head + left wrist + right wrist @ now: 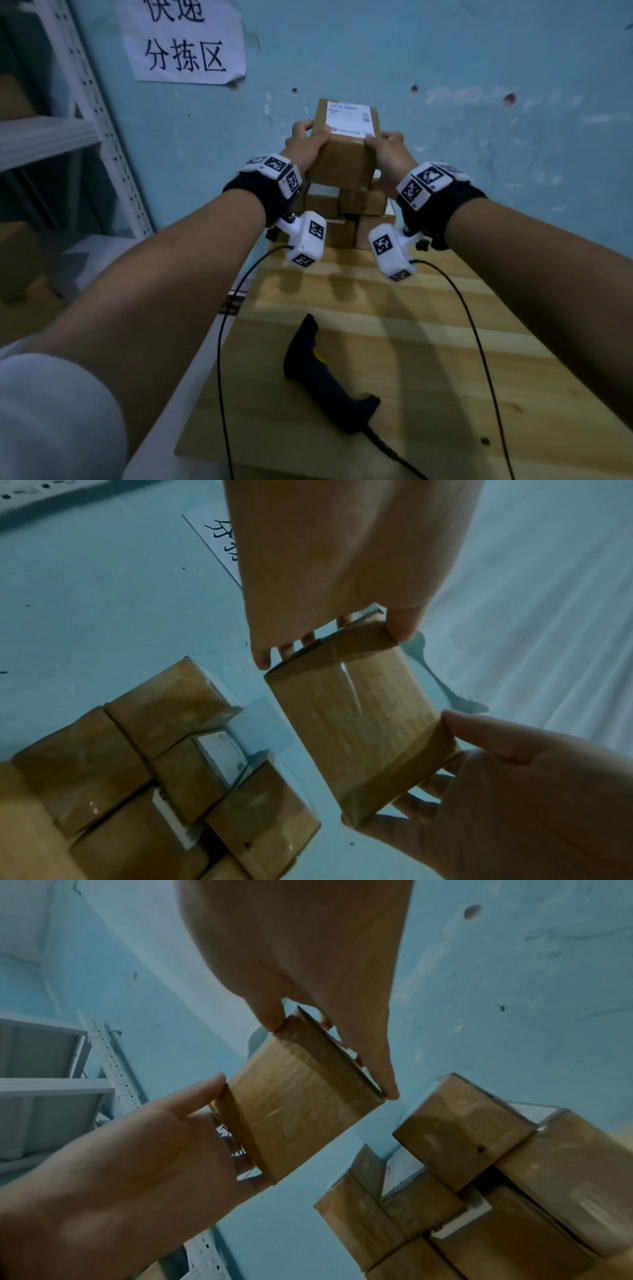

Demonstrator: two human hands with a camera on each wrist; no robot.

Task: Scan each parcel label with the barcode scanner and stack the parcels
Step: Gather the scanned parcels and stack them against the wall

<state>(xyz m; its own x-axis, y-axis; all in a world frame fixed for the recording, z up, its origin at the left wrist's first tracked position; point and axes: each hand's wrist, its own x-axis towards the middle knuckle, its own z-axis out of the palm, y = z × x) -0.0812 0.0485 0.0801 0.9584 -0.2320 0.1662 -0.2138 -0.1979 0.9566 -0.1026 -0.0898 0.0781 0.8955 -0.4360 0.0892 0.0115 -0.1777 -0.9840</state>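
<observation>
Both hands hold one brown cardboard parcel (342, 154) in the air, its white label (347, 120) facing up. My left hand (310, 137) grips its left end and my right hand (380, 140) grips its right end, thumbs near and fingers over the far edges. The parcel (359, 731) hangs above and clear of a stack of similar parcels (346, 205) against the wall. From the right wrist the held parcel (301, 1104) is left of the stack (479, 1177). The black barcode scanner (322, 373) lies on the wooden table (428, 335), held by no hand.
A blue wall stands right behind the stack, with a paper sign (185, 41) at upper left. A grey metal shelf rack (85, 137) stands to the left of the table. The scanner's cable (394, 452) and two wrist-camera cables cross the near tabletop.
</observation>
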